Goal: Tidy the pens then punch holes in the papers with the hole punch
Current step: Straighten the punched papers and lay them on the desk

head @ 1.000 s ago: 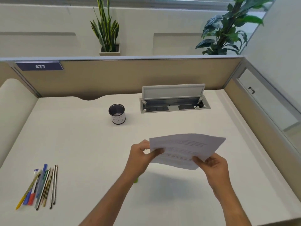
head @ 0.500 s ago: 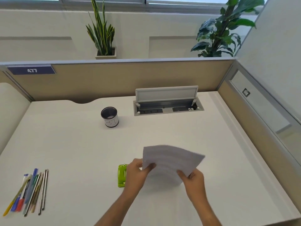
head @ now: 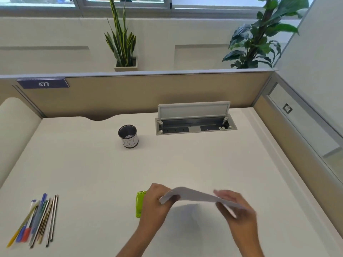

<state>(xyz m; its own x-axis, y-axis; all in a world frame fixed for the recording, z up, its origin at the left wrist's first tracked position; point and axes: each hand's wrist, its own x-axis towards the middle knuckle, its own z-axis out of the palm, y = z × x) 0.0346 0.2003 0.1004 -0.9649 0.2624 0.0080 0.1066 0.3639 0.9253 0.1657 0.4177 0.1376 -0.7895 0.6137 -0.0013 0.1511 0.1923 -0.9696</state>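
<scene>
Papers (head: pixel 194 194) tipped flatter, edge-on; left hand (head: pixel 157 203) and right hand (head: pixel 235 206) pinching opposite ends.

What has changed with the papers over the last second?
The left hand and right hand brought the papers down and tipped them nearly flat, low over the desk beside the hole punch. Both still grip them. The pens and cup stayed put.

This is an office: a white desk surface (head: pixel 185 164) with low divider walls (head: pixel 148 93), a number sign (head: pixel 43 84), and a plug box (head: pixel 195 125).
</scene>
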